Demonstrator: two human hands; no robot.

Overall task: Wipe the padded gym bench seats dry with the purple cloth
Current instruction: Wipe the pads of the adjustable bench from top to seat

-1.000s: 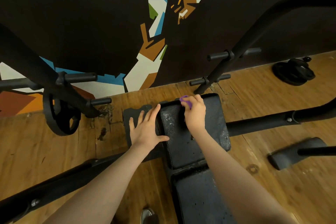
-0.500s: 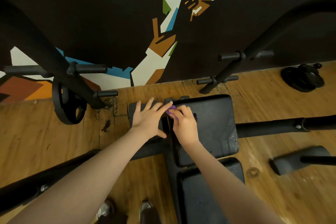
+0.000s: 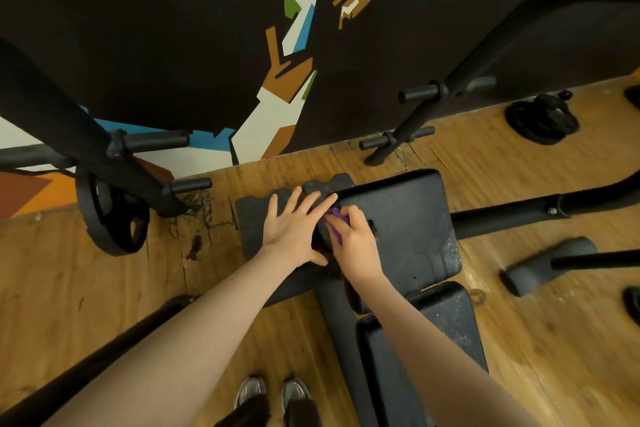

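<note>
Your right hand (image 3: 355, 244), clutching the cloth (image 3: 335, 218), has slid from the pad's (image 3: 408, 218) 12 o'clock edge to its 9 o'clock edge; left hand (image 3: 294, 230) rests flat there. Edge drying continues.

Cloth (image 3: 335, 220) on bench seat (image 3: 408, 218)

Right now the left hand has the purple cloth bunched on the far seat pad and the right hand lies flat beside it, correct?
Hands are swapped. In the head view the right hand grips the purple cloth on the far seat pad, at its left edge; the left hand lies flat beside it, fingers straight.
</note>
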